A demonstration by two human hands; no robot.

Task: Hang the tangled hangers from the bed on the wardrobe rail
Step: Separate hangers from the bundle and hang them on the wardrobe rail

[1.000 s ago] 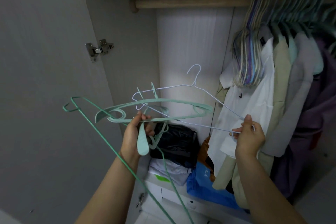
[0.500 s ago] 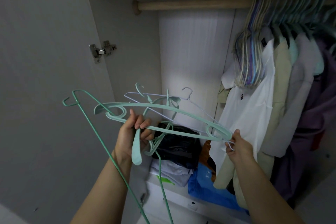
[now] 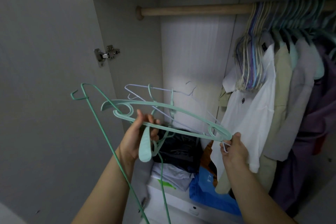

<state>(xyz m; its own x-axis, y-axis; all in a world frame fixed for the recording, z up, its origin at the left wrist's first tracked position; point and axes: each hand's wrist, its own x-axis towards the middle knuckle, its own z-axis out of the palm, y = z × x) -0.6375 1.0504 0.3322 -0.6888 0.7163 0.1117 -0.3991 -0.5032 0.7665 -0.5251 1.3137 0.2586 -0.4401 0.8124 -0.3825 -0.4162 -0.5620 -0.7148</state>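
at the far left we see a green wire hanger trailing down past the left hand, whose fingers curl around the mint plastic hangers of the tangle, held in front of the open wardrobe below the wooden rail. our right hand pinches the white wire hanger at the tangle's right end, beside the hanging white shirt.

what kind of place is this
Most likely a bedroom wardrobe, seen with its door open: a wooden rail runs across the top, shirts hang from it on the right, and folded clothes are piled at the bottom.
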